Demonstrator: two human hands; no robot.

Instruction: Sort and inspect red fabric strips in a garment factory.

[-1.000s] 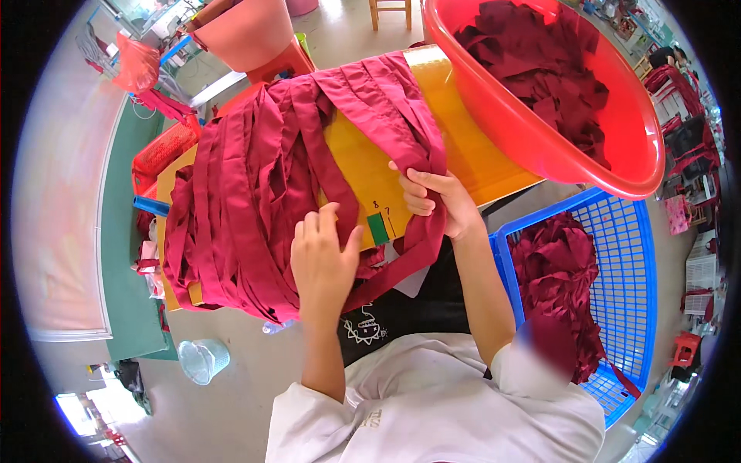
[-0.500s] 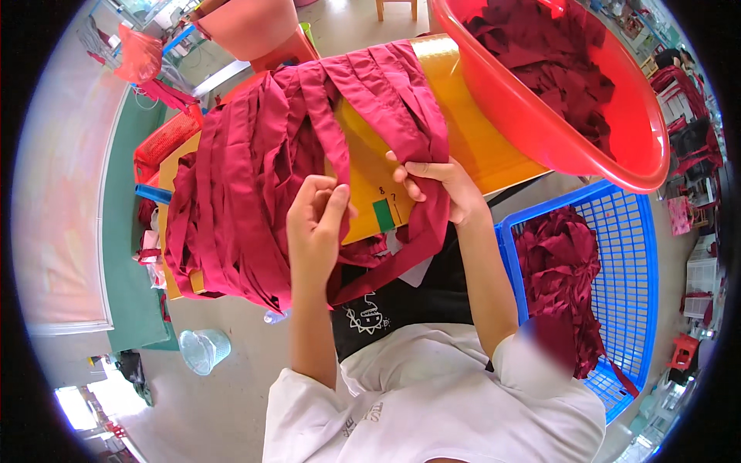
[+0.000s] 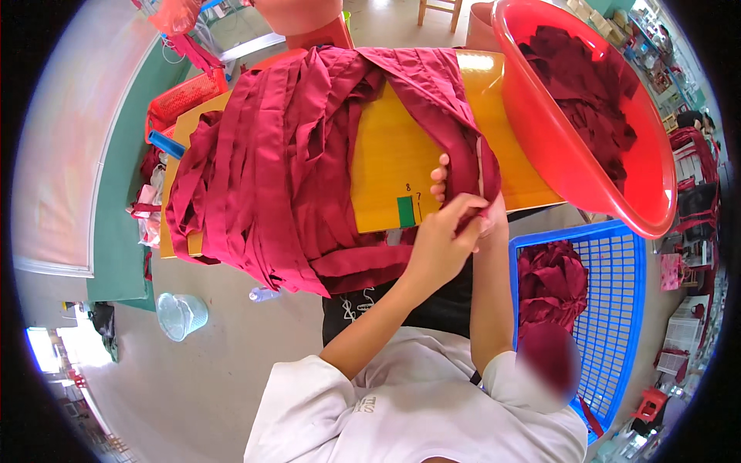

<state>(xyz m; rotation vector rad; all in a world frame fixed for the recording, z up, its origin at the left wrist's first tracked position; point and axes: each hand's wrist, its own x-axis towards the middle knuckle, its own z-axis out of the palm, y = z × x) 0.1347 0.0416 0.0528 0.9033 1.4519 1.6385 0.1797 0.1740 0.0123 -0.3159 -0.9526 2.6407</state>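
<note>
A thick bundle of dark red fabric strips [image 3: 266, 162] lies draped over the left part of the yellow table [image 3: 386, 147], its ends hanging past the near edge. From its far end a folded red strip [image 3: 461, 154] runs toward me on the right. My right hand [image 3: 497, 218] is wrapped round this strip from beneath, with its fingertips showing on the strip's left side. Close against it, my left hand [image 3: 441, 241] pinches the strip's edge, thumb and fingers together. The cloth partly hides my right palm.
At the right stands a large red basin [image 3: 532, 131] with dark red cloth pieces. Below it, a blue plastic basket [image 3: 617, 309] holds more red fabric. A red crate [image 3: 181, 100] is at the far left, and a clear bucket [image 3: 182, 316] stands on the floor.
My left hand has moved right, from the bundle's edge to the strip at my right hand. My right hand has shifted right and nearer. The view has turned slightly.
</note>
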